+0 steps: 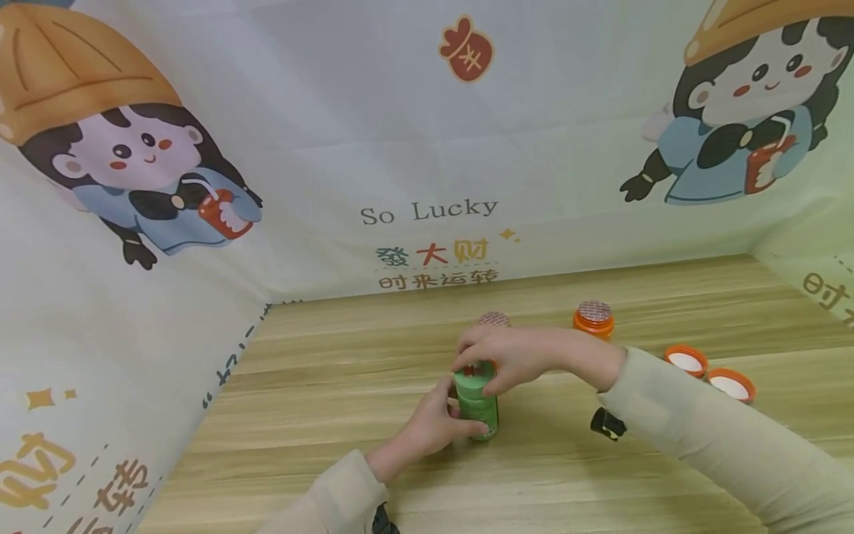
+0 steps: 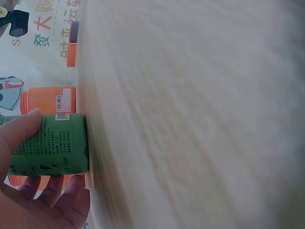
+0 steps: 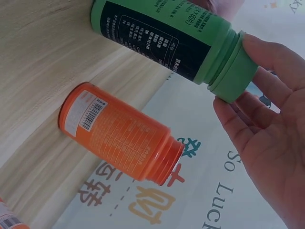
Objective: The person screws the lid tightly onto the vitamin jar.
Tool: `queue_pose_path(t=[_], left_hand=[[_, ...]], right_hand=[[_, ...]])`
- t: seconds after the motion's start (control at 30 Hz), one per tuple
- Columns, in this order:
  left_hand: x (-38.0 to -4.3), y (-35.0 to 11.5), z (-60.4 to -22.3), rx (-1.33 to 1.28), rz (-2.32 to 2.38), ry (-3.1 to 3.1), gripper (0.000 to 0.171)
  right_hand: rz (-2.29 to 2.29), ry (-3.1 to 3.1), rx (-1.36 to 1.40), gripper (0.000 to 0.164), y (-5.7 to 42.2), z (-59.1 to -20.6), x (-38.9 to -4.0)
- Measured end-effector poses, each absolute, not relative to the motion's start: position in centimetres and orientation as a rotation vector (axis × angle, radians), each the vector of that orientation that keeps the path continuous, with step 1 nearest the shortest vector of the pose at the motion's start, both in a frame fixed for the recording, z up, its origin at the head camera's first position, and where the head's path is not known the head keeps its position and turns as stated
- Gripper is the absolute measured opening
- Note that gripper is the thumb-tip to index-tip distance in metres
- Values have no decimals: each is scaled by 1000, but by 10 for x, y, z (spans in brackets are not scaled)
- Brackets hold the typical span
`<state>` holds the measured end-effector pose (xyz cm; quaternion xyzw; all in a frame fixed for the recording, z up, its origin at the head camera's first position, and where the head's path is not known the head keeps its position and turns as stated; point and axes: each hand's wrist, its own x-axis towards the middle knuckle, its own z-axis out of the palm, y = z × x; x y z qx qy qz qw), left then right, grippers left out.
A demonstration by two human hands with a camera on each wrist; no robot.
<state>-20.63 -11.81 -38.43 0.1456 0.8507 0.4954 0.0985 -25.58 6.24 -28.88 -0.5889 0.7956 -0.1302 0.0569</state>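
A green bottle point(image 1: 482, 423) with small print stands upright on the table in front of me. My left hand point(image 1: 432, 421) grips its body, thumb on the near side and fingers round the other, as the left wrist view shows. At the top, my right hand point(image 1: 510, 354) holds the green cap point(image 3: 234, 71) between thumb and fingers. The cap sits on the bottle's neck; whether it is loose I cannot tell. Close behind the green bottle stands an orange bottle point(image 3: 119, 133) without a cap, mostly hidden by my right hand in the head view.
Another orange bottle point(image 1: 594, 320) with a patterned top stands further back on the right. Two orange caps, a farther cap point(image 1: 686, 361) and a nearer cap point(image 1: 731, 386), lie with white insides up beside my right forearm. Printed cloth point(image 1: 320, 148) walls the wood-grain table point(image 1: 300, 386).
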Motion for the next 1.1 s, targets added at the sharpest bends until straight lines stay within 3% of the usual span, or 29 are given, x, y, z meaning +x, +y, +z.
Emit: queue_pose_path(t=[0.6,1.1], left_hand=[[-208,-120,-386,449,1411,2511,60],[-208,-120,-387,435,1414,2521,61]], right_hand=[[-449,2416,-1649,46,65,-293,-256],[-869,2236,-1442,51,81,-313,-265]])
